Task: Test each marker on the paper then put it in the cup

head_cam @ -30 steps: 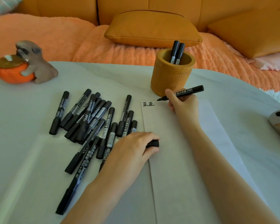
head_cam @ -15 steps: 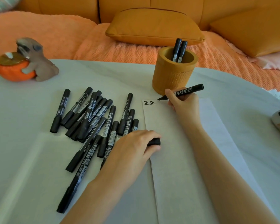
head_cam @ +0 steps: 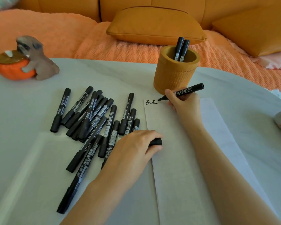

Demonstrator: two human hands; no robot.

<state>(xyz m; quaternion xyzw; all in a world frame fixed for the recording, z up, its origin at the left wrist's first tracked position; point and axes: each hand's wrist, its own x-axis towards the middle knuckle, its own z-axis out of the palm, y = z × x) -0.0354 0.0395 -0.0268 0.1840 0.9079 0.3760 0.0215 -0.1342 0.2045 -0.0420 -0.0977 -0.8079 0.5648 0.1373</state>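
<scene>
Markers (head_cam: 94,120) crowded the table's (head_cam: 104,70) middle, left of the paper (head_cam: 169,176). Cup (head_cam: 173,75) stood by the far edge, figurine (head_cam: 34,62) at the far-left corner. Near-left corner lay open.

Only 2 arms of the person show. Left hand (head_cam: 136,144) & right hand (head_cam: 184,102) bare; left forearm (head_cam: 104,190) & right forearm (head_cam: 217,163) bare too, wrist to btm edge of view. Slim wrists, smooth forearms, slender fingers w/ rounded tips.

Head-worn view, looking forward and down, close over table (head_cam: 31,159)
</scene>
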